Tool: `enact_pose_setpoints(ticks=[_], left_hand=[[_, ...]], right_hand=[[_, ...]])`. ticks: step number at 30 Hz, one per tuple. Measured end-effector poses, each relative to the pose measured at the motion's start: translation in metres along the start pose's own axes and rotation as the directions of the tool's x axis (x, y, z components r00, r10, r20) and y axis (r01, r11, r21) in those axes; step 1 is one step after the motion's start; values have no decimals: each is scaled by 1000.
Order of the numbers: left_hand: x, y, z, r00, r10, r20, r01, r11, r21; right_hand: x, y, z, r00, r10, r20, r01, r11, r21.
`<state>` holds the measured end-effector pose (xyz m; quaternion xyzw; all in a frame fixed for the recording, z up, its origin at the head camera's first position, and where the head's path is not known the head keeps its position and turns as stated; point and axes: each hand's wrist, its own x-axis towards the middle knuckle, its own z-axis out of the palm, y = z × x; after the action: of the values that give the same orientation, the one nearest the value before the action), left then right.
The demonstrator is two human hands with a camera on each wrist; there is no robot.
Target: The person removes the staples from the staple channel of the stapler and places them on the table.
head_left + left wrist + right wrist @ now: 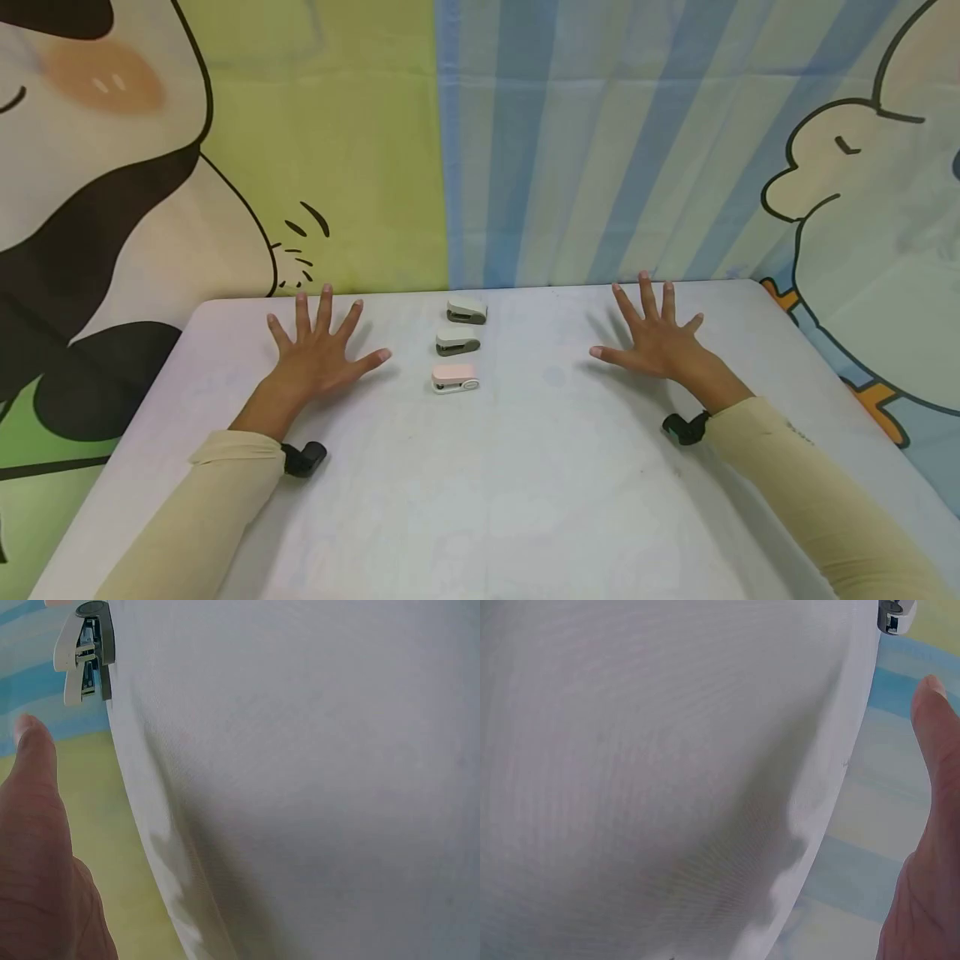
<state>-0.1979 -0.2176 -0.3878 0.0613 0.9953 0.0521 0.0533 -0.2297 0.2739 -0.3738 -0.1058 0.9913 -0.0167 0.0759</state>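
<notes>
1. Head view: three staplers stand in a column near the far edge of the white tabletop (540, 467): a far white-and-grey stapler (467, 305), a middle white-and-grey stapler (457, 337) and a near pink-and-white stapler (453, 374). Each long axis runs roughly left to right; the pink unit's round white end faces right. The mouth end of the other two cannot be told.
2. Head view, hands: left hand (315, 360) and right hand (658, 343) are spread, fingers extended, one on each side of the column. The left thumb is nearer the staplers. Tabletop extends between column and hands, and toward the wearer; the far edge lies just beyond the far stapler, against a printed backdrop (585, 150).
3. Left wrist view: two grey-based staplers overlap at upper left, their metal inner parts visible here. The thumb appears apart from the tabletop; finger spread cannot be told.
4. Right wrist view: one stapler end shows at the top edge; which unit cannot be told. The thumb is extended; the other fingers are hidden.
</notes>
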Motion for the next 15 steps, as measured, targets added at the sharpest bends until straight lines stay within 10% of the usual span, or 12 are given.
enact_pose_setpoints(ticks=[15], left_hand=[[3,-2,1,994,68,-85,-75,994,-79]], right_hand=[[1,-2,1,1000,-30,8,30,1000,4]])
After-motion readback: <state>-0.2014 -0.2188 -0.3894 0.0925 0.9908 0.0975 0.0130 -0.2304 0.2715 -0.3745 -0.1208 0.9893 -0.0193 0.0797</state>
